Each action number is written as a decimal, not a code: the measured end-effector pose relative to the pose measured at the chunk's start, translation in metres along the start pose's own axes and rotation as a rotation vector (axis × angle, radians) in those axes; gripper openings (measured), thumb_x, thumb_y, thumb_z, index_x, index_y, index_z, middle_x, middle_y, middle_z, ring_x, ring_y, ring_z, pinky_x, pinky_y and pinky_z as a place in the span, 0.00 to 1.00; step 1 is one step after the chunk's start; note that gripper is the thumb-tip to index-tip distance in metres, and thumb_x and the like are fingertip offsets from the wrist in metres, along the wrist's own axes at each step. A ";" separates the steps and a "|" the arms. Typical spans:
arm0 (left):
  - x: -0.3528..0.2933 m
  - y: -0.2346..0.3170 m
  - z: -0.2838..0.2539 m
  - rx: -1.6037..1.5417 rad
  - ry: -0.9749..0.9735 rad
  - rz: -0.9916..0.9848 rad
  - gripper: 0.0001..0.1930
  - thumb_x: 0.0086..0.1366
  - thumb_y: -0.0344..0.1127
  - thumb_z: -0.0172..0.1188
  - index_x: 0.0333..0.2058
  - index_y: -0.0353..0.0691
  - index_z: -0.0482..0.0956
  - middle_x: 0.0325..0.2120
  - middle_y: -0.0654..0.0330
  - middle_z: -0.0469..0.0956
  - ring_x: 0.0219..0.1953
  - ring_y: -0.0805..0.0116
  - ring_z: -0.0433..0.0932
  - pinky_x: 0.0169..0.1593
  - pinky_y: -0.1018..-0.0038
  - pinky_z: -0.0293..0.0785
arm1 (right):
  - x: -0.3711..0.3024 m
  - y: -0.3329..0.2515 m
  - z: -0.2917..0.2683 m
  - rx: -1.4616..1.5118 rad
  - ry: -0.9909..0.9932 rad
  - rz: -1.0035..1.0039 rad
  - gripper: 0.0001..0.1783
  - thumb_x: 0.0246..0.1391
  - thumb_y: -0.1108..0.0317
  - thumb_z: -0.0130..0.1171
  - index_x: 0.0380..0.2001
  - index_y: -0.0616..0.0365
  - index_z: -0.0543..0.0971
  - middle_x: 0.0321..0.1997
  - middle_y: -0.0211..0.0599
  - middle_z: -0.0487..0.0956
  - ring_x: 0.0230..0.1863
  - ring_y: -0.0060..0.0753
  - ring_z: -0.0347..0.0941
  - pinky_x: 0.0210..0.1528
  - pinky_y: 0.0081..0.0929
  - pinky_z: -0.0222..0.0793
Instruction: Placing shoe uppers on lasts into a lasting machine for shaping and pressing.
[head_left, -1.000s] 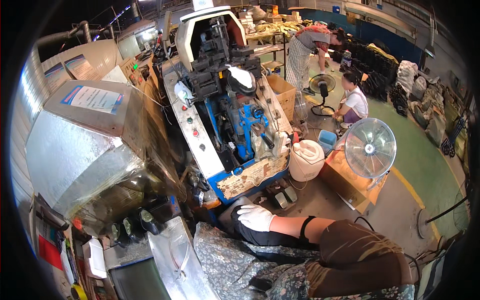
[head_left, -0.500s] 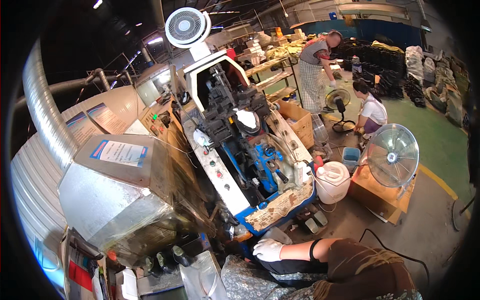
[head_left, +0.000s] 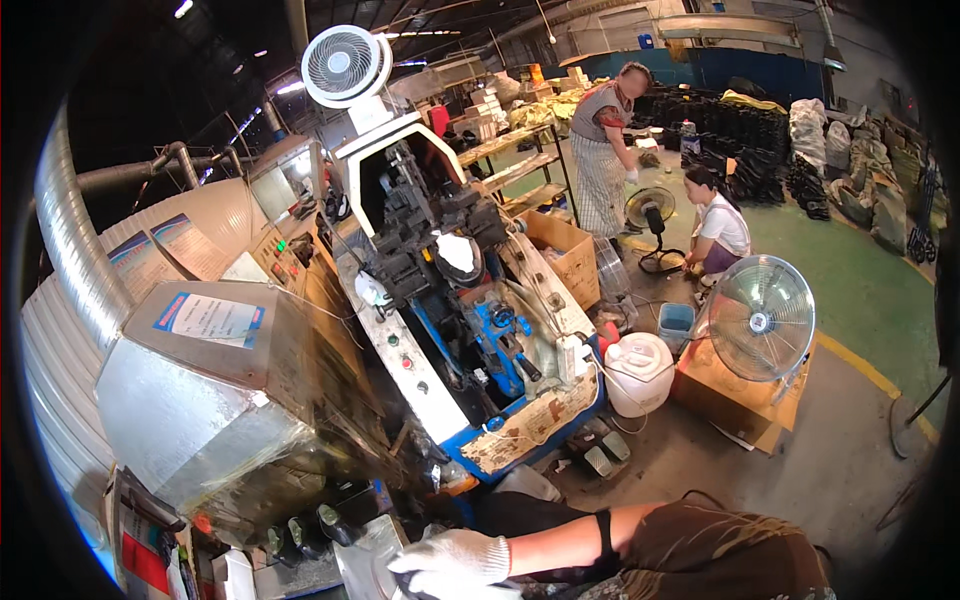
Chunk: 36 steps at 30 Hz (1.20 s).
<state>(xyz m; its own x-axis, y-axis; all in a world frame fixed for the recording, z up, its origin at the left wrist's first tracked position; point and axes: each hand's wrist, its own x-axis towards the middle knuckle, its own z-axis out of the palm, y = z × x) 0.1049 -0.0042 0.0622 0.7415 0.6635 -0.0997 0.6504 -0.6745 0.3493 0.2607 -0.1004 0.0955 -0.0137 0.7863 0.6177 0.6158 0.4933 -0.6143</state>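
My right hand (head_left: 455, 560), in a white knit glove, is at the bottom of the view, with its forearm coming from the right. It is beside a pale metal sheet or tray (head_left: 362, 565). The fingers are blurred and partly cut off by the lower edge, so their grip does not show clearly. Several dark, glossy, shoe-shaped pieces (head_left: 335, 524) stand in a row just left of the tray. No part of my left hand can be made out.
Ahead stands a blue and white machine (head_left: 520, 440) with foot pedals (head_left: 605, 455) below. A metal hood (head_left: 190, 370) is on the left. A white jug (head_left: 640, 372) and a floor fan (head_left: 760, 318) on a cardboard box stand right. Two people are farther back.
My right hand has moved left and down, from below the machine's front to beside the metal tray. The surroundings have shifted slightly left in the view.
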 end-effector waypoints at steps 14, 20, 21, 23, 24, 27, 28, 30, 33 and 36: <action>0.005 0.014 -0.004 0.039 -0.037 -0.004 0.28 0.66 0.53 0.59 0.58 0.41 0.73 0.47 0.52 0.77 0.49 0.53 0.72 0.52 0.60 0.67 | -0.029 0.033 -0.007 -0.207 -0.257 0.140 0.22 0.51 0.53 0.56 0.49 0.48 0.76 0.41 0.41 0.81 0.37 0.46 0.81 0.35 0.47 0.76; 0.006 0.009 -0.006 0.058 -0.049 -0.022 0.30 0.65 0.55 0.59 0.58 0.41 0.73 0.48 0.52 0.76 0.50 0.52 0.72 0.53 0.59 0.66 | -0.017 0.063 0.026 -0.053 -0.218 -0.020 0.16 0.51 0.56 0.58 0.43 0.48 0.80 0.34 0.37 0.82 0.32 0.39 0.81 0.31 0.36 0.71; 0.006 0.008 -0.007 0.064 -0.051 -0.026 0.30 0.65 0.55 0.59 0.58 0.41 0.73 0.48 0.52 0.76 0.50 0.52 0.72 0.54 0.59 0.66 | -0.014 0.067 0.031 0.065 -0.168 -0.043 0.13 0.51 0.58 0.59 0.39 0.46 0.82 0.31 0.34 0.83 0.29 0.38 0.80 0.29 0.33 0.69; 0.006 0.007 -0.009 0.066 -0.050 -0.033 0.30 0.65 0.55 0.59 0.59 0.41 0.73 0.48 0.51 0.76 0.50 0.52 0.72 0.54 0.59 0.66 | -0.007 0.074 0.038 0.196 -0.277 0.105 0.13 0.52 0.58 0.59 0.40 0.46 0.82 0.33 0.34 0.84 0.31 0.39 0.81 0.30 0.34 0.70; 0.006 0.007 -0.010 0.066 -0.051 -0.035 0.30 0.65 0.55 0.59 0.59 0.41 0.73 0.49 0.51 0.76 0.51 0.52 0.72 0.54 0.59 0.66 | -0.003 0.076 0.041 0.321 -0.382 0.256 0.13 0.53 0.57 0.59 0.40 0.46 0.82 0.34 0.34 0.85 0.32 0.39 0.81 0.30 0.34 0.70; 0.005 0.004 -0.013 0.068 -0.055 -0.036 0.31 0.65 0.56 0.59 0.59 0.41 0.73 0.49 0.51 0.76 0.51 0.51 0.72 0.55 0.58 0.66 | -0.005 0.082 0.051 0.204 -0.238 0.131 0.16 0.57 0.55 0.57 0.44 0.48 0.81 0.37 0.37 0.85 0.35 0.44 0.82 0.34 0.37 0.72; 0.005 0.003 -0.015 0.065 -0.052 -0.035 0.31 0.65 0.56 0.59 0.59 0.41 0.73 0.49 0.51 0.76 0.51 0.51 0.72 0.55 0.58 0.65 | -0.012 0.082 0.055 0.297 -0.177 0.202 0.17 0.59 0.54 0.56 0.47 0.49 0.81 0.37 0.38 0.85 0.36 0.45 0.82 0.36 0.39 0.73; 0.004 -0.001 -0.018 0.071 -0.047 -0.038 0.32 0.65 0.57 0.59 0.59 0.41 0.73 0.50 0.51 0.76 0.52 0.51 0.71 0.55 0.58 0.65 | -0.036 0.080 0.063 0.420 -0.190 0.415 0.29 0.64 0.49 0.52 0.63 0.50 0.70 0.50 0.48 0.82 0.48 0.50 0.80 0.47 0.40 0.72; 0.002 -0.008 -0.020 0.066 -0.041 -0.042 0.32 0.64 0.57 0.59 0.59 0.41 0.72 0.50 0.50 0.76 0.52 0.50 0.71 0.56 0.57 0.65 | -0.081 0.076 0.075 0.377 -0.322 0.610 0.33 0.65 0.48 0.49 0.67 0.54 0.65 0.57 0.51 0.78 0.55 0.50 0.77 0.57 0.37 0.70; 0.001 -0.013 -0.022 0.070 -0.041 -0.041 0.33 0.64 0.58 0.59 0.60 0.40 0.72 0.51 0.50 0.76 0.53 0.50 0.71 0.56 0.57 0.65 | -0.105 0.083 0.073 0.091 -0.328 0.567 0.24 0.66 0.53 0.48 0.56 0.59 0.74 0.51 0.55 0.80 0.48 0.57 0.78 0.47 0.47 0.72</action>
<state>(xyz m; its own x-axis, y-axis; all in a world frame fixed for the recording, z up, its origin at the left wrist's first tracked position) 0.0934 0.0126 0.0784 0.7191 0.6782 -0.1513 0.6893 -0.6688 0.2786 0.2558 -0.1150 -0.0558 0.0445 0.9989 0.0135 0.5295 -0.0121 -0.8482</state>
